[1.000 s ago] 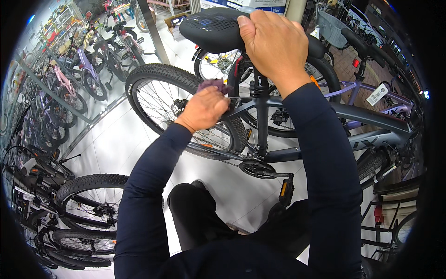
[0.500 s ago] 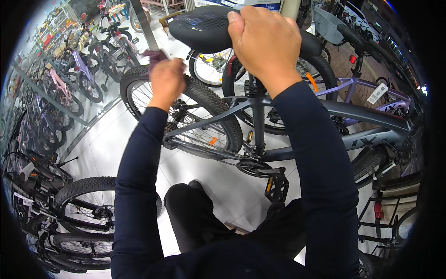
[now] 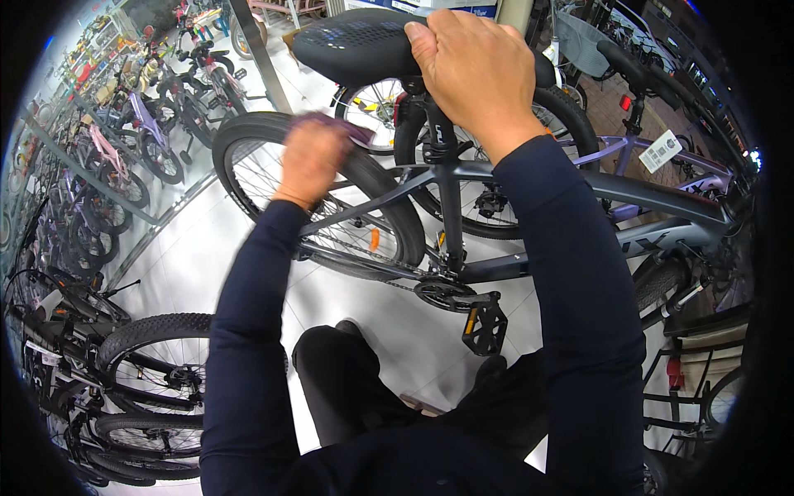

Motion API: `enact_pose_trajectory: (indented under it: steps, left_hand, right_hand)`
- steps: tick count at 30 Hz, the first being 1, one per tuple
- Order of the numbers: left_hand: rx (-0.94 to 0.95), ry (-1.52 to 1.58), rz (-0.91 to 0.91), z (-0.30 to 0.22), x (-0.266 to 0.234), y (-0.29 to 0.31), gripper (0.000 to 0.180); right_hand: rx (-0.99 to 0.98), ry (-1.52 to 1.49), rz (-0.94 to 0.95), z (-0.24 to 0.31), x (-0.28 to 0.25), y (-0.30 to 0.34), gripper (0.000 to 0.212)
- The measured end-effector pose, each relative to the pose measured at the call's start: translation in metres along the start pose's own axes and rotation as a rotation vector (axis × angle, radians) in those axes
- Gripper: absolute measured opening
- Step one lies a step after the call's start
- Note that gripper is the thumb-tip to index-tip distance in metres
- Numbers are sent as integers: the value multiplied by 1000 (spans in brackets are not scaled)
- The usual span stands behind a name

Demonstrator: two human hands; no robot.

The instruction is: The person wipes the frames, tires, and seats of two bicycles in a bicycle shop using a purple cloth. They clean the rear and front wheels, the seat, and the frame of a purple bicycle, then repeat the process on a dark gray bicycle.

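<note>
A dark grey mountain bike (image 3: pixel 529 269) stands across in front of me, its rear wheel to the left. My right hand (image 3: pixel 478 70) is closed over the narrow part of its black saddle (image 3: pixel 351 48). At the top of the rear tyre (image 3: pixel 405 207), my left hand (image 3: pixel 314 159) is blurred by motion, closed on a dark purple cloth (image 3: pixel 357 131) that lies against the tread. The tyre's knobs look smeared. Below the frame hang the chainring (image 3: pixel 442 293) and a black pedal (image 3: pixel 485 325) with an orange reflector.
A purple bike (image 3: pixel 628 157) with a white tag (image 3: pixel 660 151) stands just beyond. More bikes crowd the lower left, with a thick-treaded wheel (image 3: pixel 157 364) near my left arm. Behind a glass pane, small bikes (image 3: pixel 149 132) stand in rows. A black metal rack (image 3: pixel 674 388) is at right.
My left hand and the cloth have moved right along the top of the tyre. The rear wheel's tread has become blurred, as if spinning. The saddle and frame have shifted slightly left.
</note>
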State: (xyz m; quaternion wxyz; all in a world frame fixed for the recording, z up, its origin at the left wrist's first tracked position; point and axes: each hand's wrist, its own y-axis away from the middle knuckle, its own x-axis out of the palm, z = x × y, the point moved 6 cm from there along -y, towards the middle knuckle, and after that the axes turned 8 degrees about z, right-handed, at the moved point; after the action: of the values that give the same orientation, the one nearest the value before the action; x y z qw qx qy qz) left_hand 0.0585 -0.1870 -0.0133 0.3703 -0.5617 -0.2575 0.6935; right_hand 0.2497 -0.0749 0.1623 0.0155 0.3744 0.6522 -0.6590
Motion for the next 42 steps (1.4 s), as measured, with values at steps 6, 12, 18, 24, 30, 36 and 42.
enact_pose_trajectory:
  steps: [6,12,18,24,30,36,42]
  left_hand:
    - [-794,5,6,146,-30,14,19]
    - [-491,102,146,29,10,5,15]
    - [-73,489,261,-96,15,-3,25]
    - [13,108,160,3,4,2,24]
    - [-601,-100,171,123,-37,8,16]
    - [-717,289,-55,-1,-3,27,27]
    - [-452,566,89,-107,15,73,30]
  right_hand:
    - [46,-71,9,11,-8,-6,27]
    - [63,-22,-35,12,-5,-2,26]
    - [26,25,-49,-2,2,6,35]
    - [47,33,48,0,1,1,35]
    - [40,-33,-5,13,-9,-5,26]
    - [49,-28,-12,18,-10,-5,26]
    - [66,9,9,16,-12,-3,27]
